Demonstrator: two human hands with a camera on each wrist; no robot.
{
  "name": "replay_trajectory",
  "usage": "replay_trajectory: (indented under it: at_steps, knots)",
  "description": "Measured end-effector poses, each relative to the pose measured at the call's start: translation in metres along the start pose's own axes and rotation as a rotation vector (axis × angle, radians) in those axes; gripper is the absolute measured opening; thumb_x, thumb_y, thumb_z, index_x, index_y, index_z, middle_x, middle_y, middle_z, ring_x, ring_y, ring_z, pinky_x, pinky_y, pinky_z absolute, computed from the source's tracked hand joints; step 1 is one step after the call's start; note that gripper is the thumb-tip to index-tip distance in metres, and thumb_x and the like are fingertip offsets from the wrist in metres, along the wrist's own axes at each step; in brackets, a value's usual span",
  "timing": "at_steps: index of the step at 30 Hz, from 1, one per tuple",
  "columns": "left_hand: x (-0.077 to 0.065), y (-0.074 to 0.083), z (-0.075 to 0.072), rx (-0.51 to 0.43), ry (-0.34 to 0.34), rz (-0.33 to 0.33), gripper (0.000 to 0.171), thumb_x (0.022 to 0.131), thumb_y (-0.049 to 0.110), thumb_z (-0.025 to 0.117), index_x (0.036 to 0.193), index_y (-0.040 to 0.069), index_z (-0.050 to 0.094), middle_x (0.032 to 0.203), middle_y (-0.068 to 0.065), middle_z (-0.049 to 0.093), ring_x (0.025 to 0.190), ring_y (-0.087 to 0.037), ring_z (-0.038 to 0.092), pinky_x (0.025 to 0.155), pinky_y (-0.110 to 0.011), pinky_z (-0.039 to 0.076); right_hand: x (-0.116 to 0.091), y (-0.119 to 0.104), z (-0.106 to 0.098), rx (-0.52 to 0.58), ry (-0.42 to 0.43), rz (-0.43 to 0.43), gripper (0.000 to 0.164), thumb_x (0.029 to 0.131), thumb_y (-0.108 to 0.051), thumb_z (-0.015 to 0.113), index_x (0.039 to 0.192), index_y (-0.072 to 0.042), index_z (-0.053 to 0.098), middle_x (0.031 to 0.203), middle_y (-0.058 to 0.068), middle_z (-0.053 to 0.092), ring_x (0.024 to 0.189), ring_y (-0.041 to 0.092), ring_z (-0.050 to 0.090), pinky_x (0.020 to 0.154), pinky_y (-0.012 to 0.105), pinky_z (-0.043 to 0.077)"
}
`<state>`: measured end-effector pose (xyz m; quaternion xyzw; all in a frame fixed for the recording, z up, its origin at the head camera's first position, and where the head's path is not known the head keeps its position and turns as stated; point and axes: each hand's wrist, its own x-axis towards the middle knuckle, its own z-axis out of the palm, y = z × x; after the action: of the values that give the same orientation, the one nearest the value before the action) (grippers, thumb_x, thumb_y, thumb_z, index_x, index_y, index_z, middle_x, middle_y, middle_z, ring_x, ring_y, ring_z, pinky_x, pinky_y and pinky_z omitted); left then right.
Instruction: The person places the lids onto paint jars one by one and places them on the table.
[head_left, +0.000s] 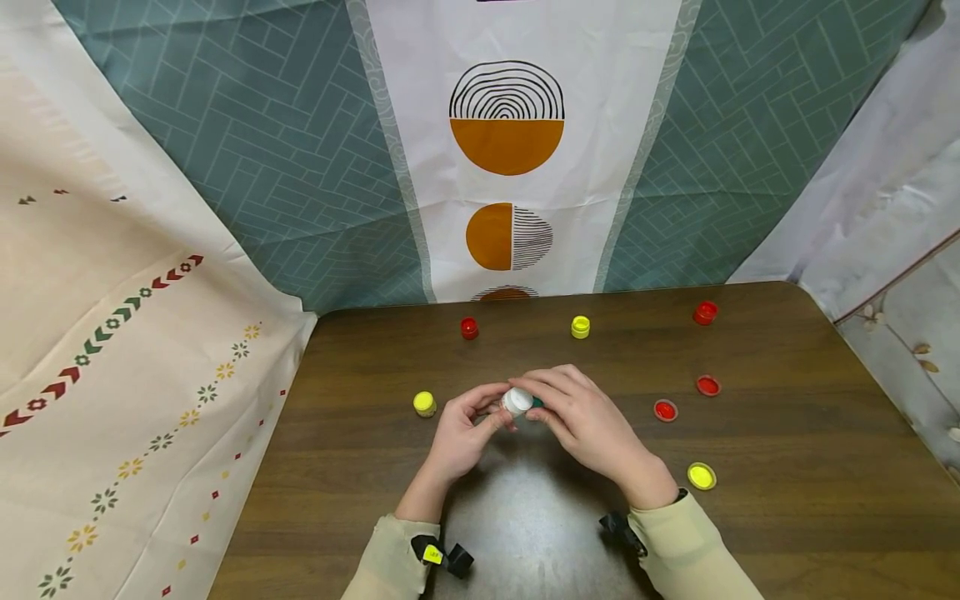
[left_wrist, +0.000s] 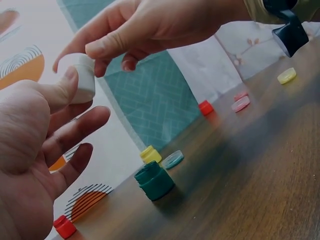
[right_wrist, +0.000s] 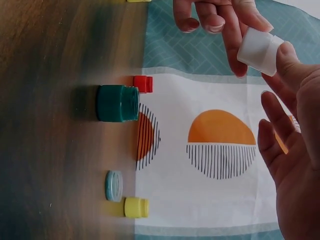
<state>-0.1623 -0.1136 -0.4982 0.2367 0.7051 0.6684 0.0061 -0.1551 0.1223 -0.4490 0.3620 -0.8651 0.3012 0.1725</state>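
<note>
A small white jar (head_left: 517, 402) is held between both hands above the middle of the table. My left hand (head_left: 459, 429) pinches it with thumb and index finger; the other fingers are spread away from it in the left wrist view. From the other side, my right hand (head_left: 592, 421) grips the same jar by thumb and fingertips. In the right wrist view the white jar (right_wrist: 257, 50) lies tilted, a seam running around it near the right thumb. Below the hands stands an uncapped green jar (left_wrist: 154, 181), mostly hidden by the right hand in the head view.
On the brown table (head_left: 360, 517) stand a red jar (head_left: 469, 327), a yellow jar (head_left: 581, 327), another yellow jar (head_left: 424, 404) and a red jar (head_left: 705, 313). Red lids (head_left: 665, 410) and a yellow lid (head_left: 702, 476) lie right. A green-rimmed lid (right_wrist: 114, 186) lies near the green jar.
</note>
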Motion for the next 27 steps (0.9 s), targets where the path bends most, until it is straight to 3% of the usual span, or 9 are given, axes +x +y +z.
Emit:
replay_trajectory:
  at_steps: [2, 10, 21, 27]
  knots:
    - [0.0, -0.0002, 0.0, -0.003, 0.0, -0.001, 0.035, 0.1, -0.003, 0.071, 0.135, -0.003, 0.067, 0.107, -0.02, 0.078, 0.082, -0.019, 0.074, 0.079, -0.062, 0.059, 0.0004, 0.0004, 0.0001, -0.001, 0.005, -0.013, 0.047, 0.098, -0.02, 0.079, 0.143, -0.015, 0.068, 0.14, 0.0, 0.066, 0.126, 0.022, 0.058, 0.103, 0.043, 0.052]
    - [-0.0001, -0.0007, -0.0005, 0.011, 0.0, 0.03, 0.035, 0.097, -0.002, 0.075, 0.133, -0.002, 0.069, 0.103, -0.02, 0.078, 0.082, -0.016, 0.074, 0.079, -0.032, 0.058, 0.001, 0.0011, 0.0019, -0.017, 0.025, 0.011, 0.043, 0.096, -0.028, 0.081, 0.136, -0.016, 0.072, 0.132, -0.001, 0.067, 0.121, 0.021, 0.058, 0.1, 0.043, 0.052]
    - [0.0007, 0.0021, 0.0033, 0.014, 0.031, -0.005, 0.035, 0.096, -0.003, 0.076, 0.131, 0.001, 0.072, 0.104, -0.015, 0.079, 0.081, -0.018, 0.074, 0.077, -0.035, 0.06, 0.0026, -0.0004, 0.0057, -0.041, 0.082, 0.084, 0.039, 0.09, -0.037, 0.086, 0.119, -0.015, 0.075, 0.117, -0.003, 0.068, 0.107, 0.02, 0.059, 0.089, 0.04, 0.053]
    - [0.0017, 0.001, 0.0045, 0.007, 0.043, -0.011, 0.035, 0.096, -0.005, 0.075, 0.13, 0.0, 0.072, 0.104, -0.016, 0.079, 0.08, -0.017, 0.074, 0.077, -0.051, 0.062, 0.0037, -0.0036, 0.0083, -0.05, 0.083, 0.135, 0.034, 0.092, -0.038, 0.086, 0.114, -0.015, 0.072, 0.11, -0.005, 0.066, 0.098, 0.016, 0.055, 0.081, 0.036, 0.05]
